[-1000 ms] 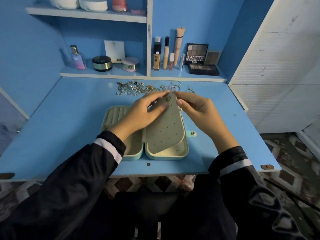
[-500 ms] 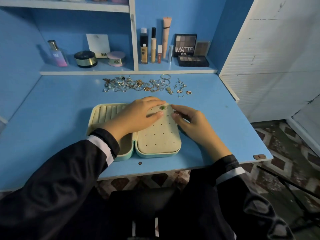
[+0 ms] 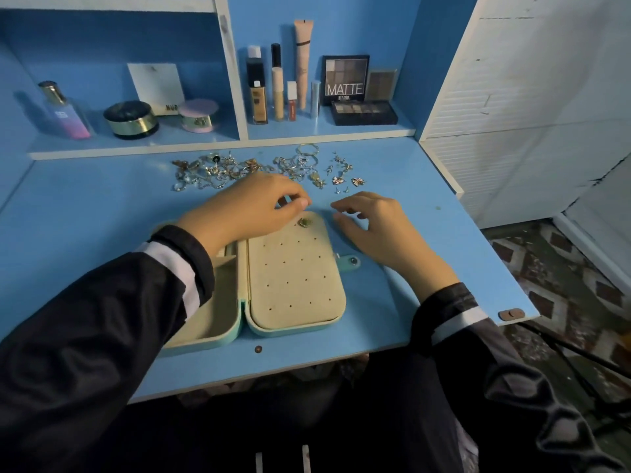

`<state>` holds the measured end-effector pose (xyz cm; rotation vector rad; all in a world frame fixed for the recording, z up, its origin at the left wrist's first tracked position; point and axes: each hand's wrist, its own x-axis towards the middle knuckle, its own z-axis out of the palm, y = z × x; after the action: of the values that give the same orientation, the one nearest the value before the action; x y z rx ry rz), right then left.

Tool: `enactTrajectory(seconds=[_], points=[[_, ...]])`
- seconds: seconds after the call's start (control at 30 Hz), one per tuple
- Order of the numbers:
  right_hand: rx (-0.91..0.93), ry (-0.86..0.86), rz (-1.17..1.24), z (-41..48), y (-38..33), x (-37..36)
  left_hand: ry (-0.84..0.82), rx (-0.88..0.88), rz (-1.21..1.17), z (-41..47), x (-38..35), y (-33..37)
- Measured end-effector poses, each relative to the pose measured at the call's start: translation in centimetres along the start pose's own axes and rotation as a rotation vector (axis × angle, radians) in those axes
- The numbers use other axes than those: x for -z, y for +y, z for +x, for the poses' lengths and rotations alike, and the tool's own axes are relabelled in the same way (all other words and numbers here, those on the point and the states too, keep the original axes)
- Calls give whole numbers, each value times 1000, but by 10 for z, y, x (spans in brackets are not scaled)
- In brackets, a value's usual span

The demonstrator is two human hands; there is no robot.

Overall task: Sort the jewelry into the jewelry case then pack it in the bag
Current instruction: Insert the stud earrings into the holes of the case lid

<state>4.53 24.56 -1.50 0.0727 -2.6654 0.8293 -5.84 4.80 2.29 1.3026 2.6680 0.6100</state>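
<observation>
Jewelry case (image 3: 293, 285) is lying open beneath the left wrist. Left hand (image 3: 252, 206) is pinching its fingertips narrowly, on what I cannot tell; right hand (image 3: 372, 227) is hovering loosely curled, empty. Jewelry pile (image 3: 239, 169) is waiting just beyond the fingers: lifting one piece at a time seems wisest.

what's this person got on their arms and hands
Dark, slightly shiny jacket on both arms: the left sleeve and right sleeve each carry a white band above a dark cuff. The left hand and right hand are bare, no gloves or rings visible.
</observation>
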Motion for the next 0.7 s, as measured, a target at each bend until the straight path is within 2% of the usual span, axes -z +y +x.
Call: enactTrajectory(seconds=[0.27,0.7], points=[[-173,152,-80,45,47,4,159,4,-9,59,-13,-27],[-171,180,-29,89,74,-3,216,-39,-121,86,-25,-43]])
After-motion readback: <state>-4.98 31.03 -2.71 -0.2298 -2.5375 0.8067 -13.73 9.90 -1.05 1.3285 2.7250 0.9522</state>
